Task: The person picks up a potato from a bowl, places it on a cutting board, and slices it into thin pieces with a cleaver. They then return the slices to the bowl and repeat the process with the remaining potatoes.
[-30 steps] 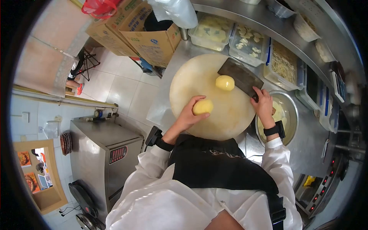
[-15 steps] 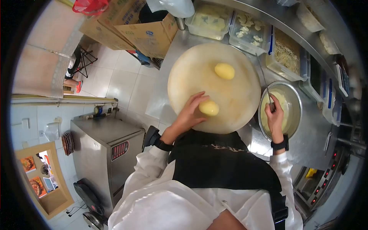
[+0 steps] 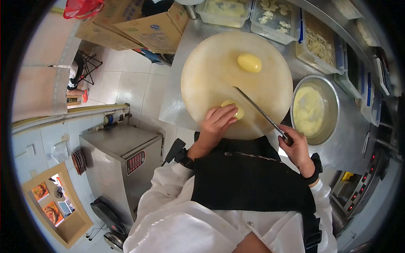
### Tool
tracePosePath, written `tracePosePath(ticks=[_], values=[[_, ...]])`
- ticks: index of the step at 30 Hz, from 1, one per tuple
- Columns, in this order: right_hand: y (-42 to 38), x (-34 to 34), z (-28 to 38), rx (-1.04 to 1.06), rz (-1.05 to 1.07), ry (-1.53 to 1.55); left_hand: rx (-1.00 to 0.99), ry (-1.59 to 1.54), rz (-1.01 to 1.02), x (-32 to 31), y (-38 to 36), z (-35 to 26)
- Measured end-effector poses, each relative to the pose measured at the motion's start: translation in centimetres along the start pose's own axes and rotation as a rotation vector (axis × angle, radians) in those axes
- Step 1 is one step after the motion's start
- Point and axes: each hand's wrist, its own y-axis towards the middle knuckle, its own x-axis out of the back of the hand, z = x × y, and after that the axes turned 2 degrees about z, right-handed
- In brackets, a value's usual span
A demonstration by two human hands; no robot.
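A round cutting board (image 3: 206, 63) lies on the metal counter in front of me. My left hand (image 3: 217, 124) rests over a peeled potato (image 3: 238, 113) near the board's front edge, its fingers curled on top and hiding much of it. My right hand (image 3: 296, 147) grips the dark handle of a knife (image 3: 257, 109). The blade slants up and left over the board, its tip just beyond the held potato; a gap shows between blade and potato. Another whole peeled potato (image 3: 249, 62) sits untouched on the far part of the board.
To the right stands a metal bowl (image 3: 314, 111) with pale potato pieces in it. Plastic tubs (image 3: 274, 21) of cut food line the counter's back and right. Cardboard boxes (image 3: 147, 31) are at the far left, and a steel cabinet (image 3: 114, 164) stands left. A person's foot (image 3: 85, 95) shows beyond.
My right hand has brought the knife from over the bowl leftward across the board. My left hand has closed over the near potato, which it was beside before.
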Motion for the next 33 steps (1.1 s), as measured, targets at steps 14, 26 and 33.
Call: tracePosePath(ticks=[14,26,33], values=[[1.8,0.3,2.1,-0.182,0.315,-0.095,-0.026,-0.037,-0.052,-2.0,-1.6,1.9],[1.8,0.9,1.2,-0.074,0.315,-0.104,-0.018,0.005,-0.026,-2.6,-0.4,2.1],[1.7,3.6,2.4,-0.069,0.47,-0.168,0.007,0.001,-0.004,-3.1,-1.0,2.9]])
